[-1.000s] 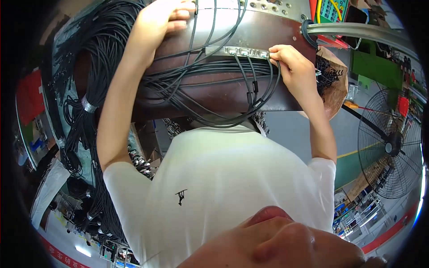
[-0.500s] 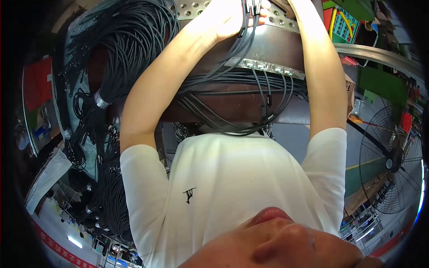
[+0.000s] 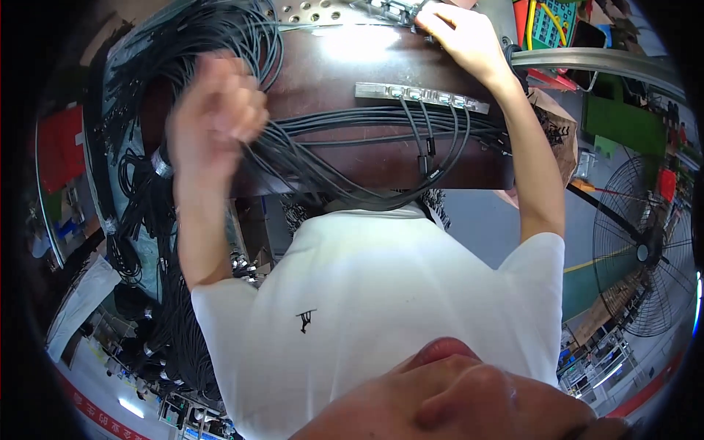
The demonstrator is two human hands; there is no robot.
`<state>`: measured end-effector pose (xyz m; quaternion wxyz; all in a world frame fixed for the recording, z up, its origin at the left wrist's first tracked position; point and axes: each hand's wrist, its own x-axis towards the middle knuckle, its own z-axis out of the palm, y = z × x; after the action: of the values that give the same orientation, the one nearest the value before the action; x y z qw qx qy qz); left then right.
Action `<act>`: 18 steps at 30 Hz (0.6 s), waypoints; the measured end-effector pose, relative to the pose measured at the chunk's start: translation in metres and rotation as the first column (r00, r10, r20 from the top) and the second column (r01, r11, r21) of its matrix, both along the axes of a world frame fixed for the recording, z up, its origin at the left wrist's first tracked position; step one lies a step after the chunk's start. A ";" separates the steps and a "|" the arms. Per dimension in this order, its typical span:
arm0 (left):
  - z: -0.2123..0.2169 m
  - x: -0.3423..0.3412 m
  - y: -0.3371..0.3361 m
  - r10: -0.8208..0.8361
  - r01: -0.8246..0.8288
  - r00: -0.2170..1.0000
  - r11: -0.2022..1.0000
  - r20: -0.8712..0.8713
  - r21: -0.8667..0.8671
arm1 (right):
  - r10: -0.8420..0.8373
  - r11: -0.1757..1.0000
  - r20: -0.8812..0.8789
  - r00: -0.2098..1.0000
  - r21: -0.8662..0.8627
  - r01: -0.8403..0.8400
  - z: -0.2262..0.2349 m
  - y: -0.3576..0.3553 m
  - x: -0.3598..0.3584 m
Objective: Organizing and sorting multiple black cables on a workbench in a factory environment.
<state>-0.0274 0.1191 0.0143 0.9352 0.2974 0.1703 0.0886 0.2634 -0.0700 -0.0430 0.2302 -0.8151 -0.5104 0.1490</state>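
A dark brown table [image 3: 352, 158] spread beneath both hands, its glossy top catching a glare between them. A large heap of black cables [image 3: 191, 44] lay coiled over the table's edge behind and to the outside of the left hand [image 3: 216, 110], trailing down past that forearm. From this heap a bundle of cable strands [image 3: 337, 128] ran out of the left hand across the table toward the right, and the left hand was closed in a blurred fist gripping them. Between the two hands, nearer the right wrist, sat a long silver connector strip [image 3: 422, 95] with several black plugs seated in it, their leads looping down to the table's near edge. The right hand [image 3: 458, 33] reached beyond the strip, fingers curled shut on a small metal connector block [image 3: 392, 9].
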 end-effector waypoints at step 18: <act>-0.053 0.042 -0.133 -0.496 0.521 0.853 0.789 -0.163 0.327 | 0.091 0.940 0.115 0.989 0.318 -0.124 0.023 -0.037 -0.077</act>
<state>0.0151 -0.0137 -0.0391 0.8475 0.5008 0.0968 -0.1469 0.1861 -0.1067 -0.0201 0.3272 -0.7433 -0.5825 0.0350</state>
